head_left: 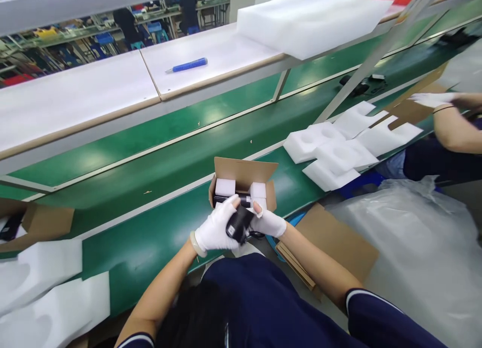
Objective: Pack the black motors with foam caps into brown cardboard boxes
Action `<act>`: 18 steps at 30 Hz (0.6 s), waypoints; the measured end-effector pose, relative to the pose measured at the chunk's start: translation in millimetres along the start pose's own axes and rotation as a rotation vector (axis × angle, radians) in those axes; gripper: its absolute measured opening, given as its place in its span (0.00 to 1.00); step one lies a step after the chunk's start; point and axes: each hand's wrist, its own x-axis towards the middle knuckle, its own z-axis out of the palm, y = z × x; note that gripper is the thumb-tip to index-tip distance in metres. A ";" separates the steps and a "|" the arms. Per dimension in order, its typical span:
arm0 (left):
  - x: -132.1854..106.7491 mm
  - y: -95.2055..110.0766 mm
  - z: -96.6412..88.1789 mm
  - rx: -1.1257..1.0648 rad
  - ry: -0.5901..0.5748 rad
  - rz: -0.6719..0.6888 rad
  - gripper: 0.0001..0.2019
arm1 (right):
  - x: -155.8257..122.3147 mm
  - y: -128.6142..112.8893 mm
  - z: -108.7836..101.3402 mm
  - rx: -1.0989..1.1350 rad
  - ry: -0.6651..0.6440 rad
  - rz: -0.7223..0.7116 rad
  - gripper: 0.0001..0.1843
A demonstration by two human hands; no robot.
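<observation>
Gripping a black device [239, 224] now, the gloved left hand [215, 226] is clenching over it, the right hand [269, 223] is pinching its far end, long axis slanting one o'clock toward the open cardboard carton [244, 169] at twelve.

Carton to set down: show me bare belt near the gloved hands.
Bare green conveyor belt shows between the left hand, on a black device, and the white foam inserts, and beyond the open carton, up to the shelf edge. Right of the carton it's crowded: foam trays sit near a co-worker's gloved hand.
</observation>
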 end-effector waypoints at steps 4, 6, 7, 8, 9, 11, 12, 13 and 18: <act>5.4 -31.5 5.5 -0.552 0.321 -0.423 0.41 | -17.8 8.1 15.4 0.023 0.038 -0.095 0.45; 7.6 -42.0 11.5 -0.829 0.475 -0.540 0.34 | -22.8 13.2 22.7 -0.135 0.015 0.049 0.42; 8.3 -45.3 13.9 -0.930 0.538 -0.569 0.32 | -23.9 16.0 26.1 -0.229 0.029 0.121 0.39; 8.5 -47.4 15.7 -1.000 0.585 -0.586 0.30 | -24.4 18.6 29.0 -0.336 0.069 0.177 0.34; 8.4 -48.5 16.8 -1.042 0.614 -0.594 0.30 | -24.3 20.8 31.3 -0.457 0.132 0.216 0.29; 7.3 -48.4 16.7 -1.059 0.616 -0.581 0.30 | -23.5 23.2 33.2 -0.690 0.311 0.243 0.19; 6.6 -47.5 15.8 -1.038 0.605 -0.555 0.30 | -23.0 23.2 32.6 -0.776 0.410 0.237 0.15; 6.1 -46.3 14.4 -0.991 0.593 -0.518 0.31 | -22.4 22.5 30.9 -0.838 0.514 0.214 0.14; 4.6 -34.6 5.5 -0.495 0.518 -0.288 0.39 | -15.2 16.2 12.2 -0.988 0.695 -0.077 0.25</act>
